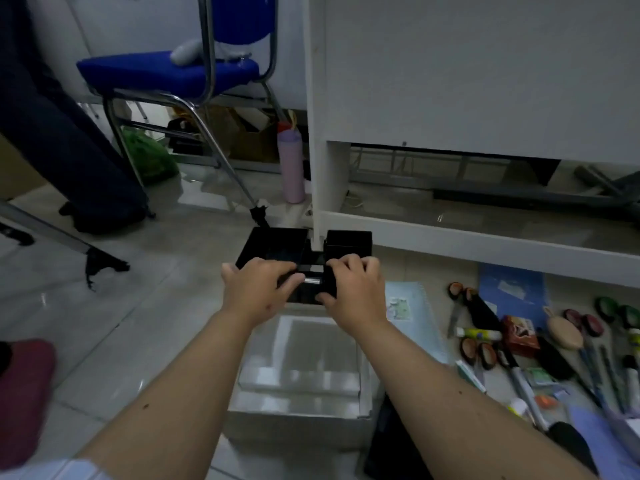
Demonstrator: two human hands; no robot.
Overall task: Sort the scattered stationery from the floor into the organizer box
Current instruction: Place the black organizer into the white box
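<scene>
Gripping the glossy black plastic organizer box [304,254] from both sides, the two bare hands meet out in front on the tiled floor [166,306]. Left hand [258,289] has its fingers curled over the near left edge, thumb tucked against the front, and the right hand [353,289] wraps its fingers over the taller square compartment on the right, thumb down on the near face. So both are clamped on the box, nothing loose in either. That box sits just beside the foot of a white desk panel [450,81], with a pale white cardboard box [301,375] right below the forearms. All the scattered stuff is off to the right on the floor, well apart from the organizer: orange-handled scissors [464,299], a white glue stick with a yellow-green label [479,333], a small red cardboard box [519,336], a tan oval eraser-looking thing [564,336], a light blue notebook [414,306], plus a blurry row of pens and markers [530,389]. Further back there's a blue padded chair with chrome legs [166,72] and a pink bottle [292,168] standing by the desk.
</scene>
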